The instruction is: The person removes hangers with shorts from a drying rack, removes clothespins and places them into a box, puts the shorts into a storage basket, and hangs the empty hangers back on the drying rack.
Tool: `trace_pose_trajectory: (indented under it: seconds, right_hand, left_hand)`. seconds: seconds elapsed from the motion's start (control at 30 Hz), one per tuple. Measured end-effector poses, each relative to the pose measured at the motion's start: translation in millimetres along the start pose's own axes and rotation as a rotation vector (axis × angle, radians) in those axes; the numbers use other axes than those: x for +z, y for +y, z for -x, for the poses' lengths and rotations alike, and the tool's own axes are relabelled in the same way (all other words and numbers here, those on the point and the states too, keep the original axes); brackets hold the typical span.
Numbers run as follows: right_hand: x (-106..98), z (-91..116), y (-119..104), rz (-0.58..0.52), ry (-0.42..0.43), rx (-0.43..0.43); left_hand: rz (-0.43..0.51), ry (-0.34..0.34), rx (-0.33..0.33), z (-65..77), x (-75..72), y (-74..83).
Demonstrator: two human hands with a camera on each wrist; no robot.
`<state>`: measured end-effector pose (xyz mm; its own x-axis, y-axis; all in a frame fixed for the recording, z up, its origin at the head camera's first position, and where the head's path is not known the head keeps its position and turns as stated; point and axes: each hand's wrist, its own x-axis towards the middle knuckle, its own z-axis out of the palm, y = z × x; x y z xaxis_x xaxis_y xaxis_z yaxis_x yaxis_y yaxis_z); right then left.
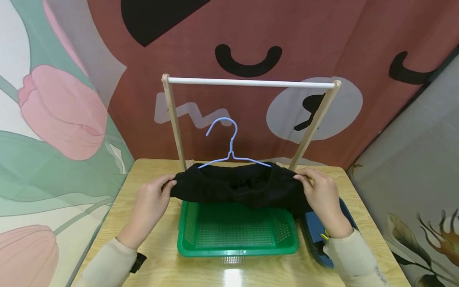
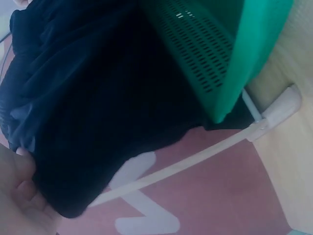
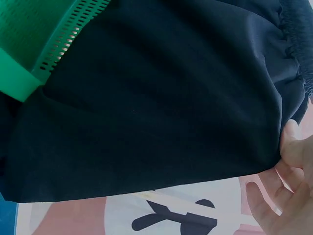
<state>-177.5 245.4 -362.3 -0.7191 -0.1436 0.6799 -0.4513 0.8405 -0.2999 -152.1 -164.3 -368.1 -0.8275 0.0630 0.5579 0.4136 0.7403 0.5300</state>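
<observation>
Both Hands Stretch the Cloth on Its Hanger

We see the black cloth [image 1: 233,193] held up at the back of the green basket [image 1: 236,253], below the white bar [image 1: 251,82]. The left hand [image 1: 152,201] pinches one side, thumb against fingers. The right hand [image 1: 322,195] pinches the other side the same way. No hand is on the blue hanger [image 1: 231,146]. Its hook stands up, well below the bar, and its low part is hidden, so we cannot tell how it sits in the cloth.

We think this step is pulling the cloth wide so it fits the hanger. For the next move, we think we need to keep the cloth from slipping off, take the hanger near its neck, and lift the hook over the bar.
</observation>
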Motion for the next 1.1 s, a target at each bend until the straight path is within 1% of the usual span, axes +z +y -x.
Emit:
trace_pose_trajectory:
  seconds: [0.1,0.27,0.53,0.63,0.8,0.97,1.1]
  right_hand:
    - [1,2,-3,-0.006,0.012,-0.001]
    - [-1,2,-4,-0.006,0.026,-0.011]
    - [0,7,-9,-0.014,0.014,-0.030]
    - [-1,7,-11,-0.012,0.000,-0.043]
    - [-3,5,-12,-0.008,-0.046,-0.059]
    - [-7,6,-8,0.010,-0.074,-0.037]
    - [-10,9,0,0.023,-0.079,-0.021]
  left_hand:
    - [0.004,-0.002,0.008,-2.9,0.5,4.0]
    - [0.001,-0.010,0.026,-11.8,5.7,15.2]
    - [-0.003,-0.044,0.037,-17.4,6.3,27.8]
    - [-0.003,-0.046,0.032,-18.8,3.4,27.2]
    - [-0.006,-0.007,0.041,-21.5,-5.1,21.0]
    - [0.011,-0.010,0.037,-21.4,-8.6,15.2]
    - [0.014,-0.013,0.008,-17.7,-8.5,9.5]
